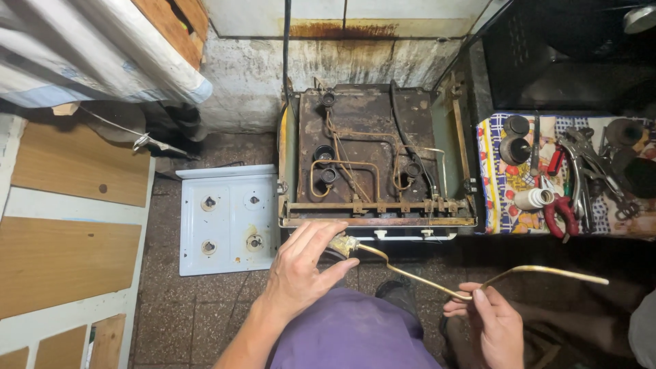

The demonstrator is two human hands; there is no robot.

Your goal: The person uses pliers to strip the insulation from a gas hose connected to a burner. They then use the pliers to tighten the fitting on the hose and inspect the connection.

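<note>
A bent brass gas tube [417, 275] stretches across the lower middle, held in both hands. My left hand [301, 270] pinches the fitting [344, 244] at its left end between thumb and fingers. My right hand [495, 324] grips the tube near its middle bend, and the free end [601, 280] points right. Just beyond the hands stands an opened gas stove [372, 160] with its top removed, showing rusty burner bases and copper pipes.
The white stove top panel [229, 219] lies on the tiled floor to the left. A patterned cloth [502, 178] on the right holds pliers, red-handled tools, burner caps and a white tape roll. Wooden boards lie far left.
</note>
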